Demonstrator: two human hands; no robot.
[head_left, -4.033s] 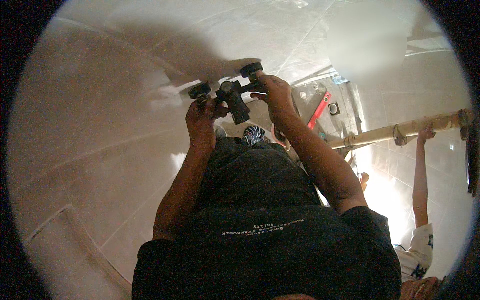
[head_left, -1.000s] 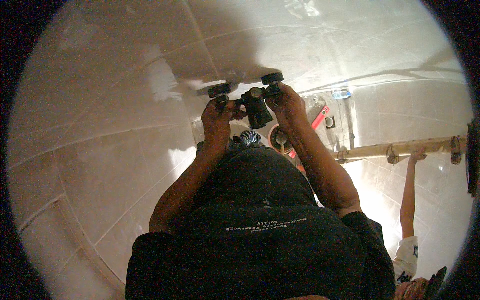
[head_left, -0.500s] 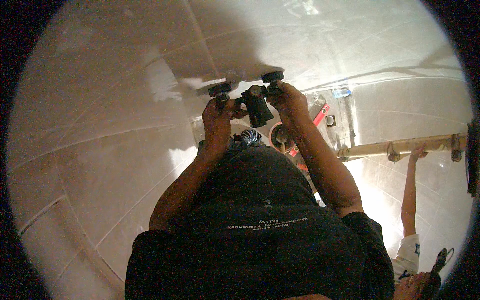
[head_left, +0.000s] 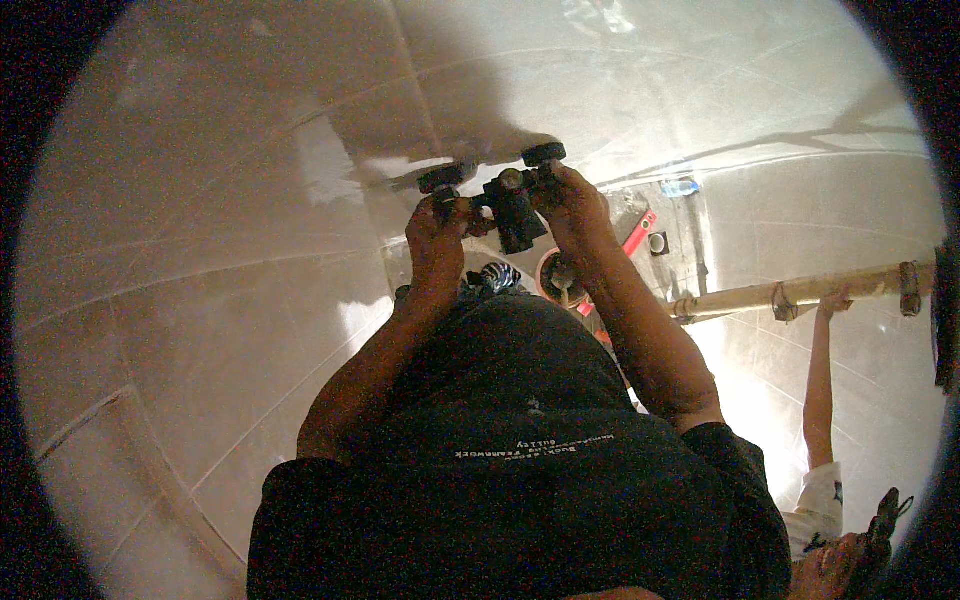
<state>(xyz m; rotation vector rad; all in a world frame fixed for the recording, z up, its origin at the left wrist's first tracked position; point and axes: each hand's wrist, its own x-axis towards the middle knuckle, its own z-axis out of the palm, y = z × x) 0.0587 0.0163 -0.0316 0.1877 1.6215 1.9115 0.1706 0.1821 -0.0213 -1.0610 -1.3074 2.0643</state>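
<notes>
Ahead of me, both hands grip a black two-cup suction tool (head_left: 515, 220) that has a round knob or dial on its middle body. Its two round black pads are at the pale tiled wall (head_left: 600, 90); whether they press flat on it I cannot tell. My left hand (head_left: 437, 232) is closed round the left end, below the left pad. Round the right end, just under the other pad, are the closed fingers of my right hand (head_left: 578, 215). Part of the fingers on each hand is hidden.
Below my right forearm stands a bucket (head_left: 562, 278) with a stick-like handle in it. A red level-like bar (head_left: 640, 232) lies beyond. At right, another person's hand (head_left: 836, 300) touches a wooden pole (head_left: 740, 302). Bright light glares beneath that pole.
My hands and the suction tool stay nearly in place. The co-worker's head at lower right has shifted slightly; their hand stays at the pole.
</notes>
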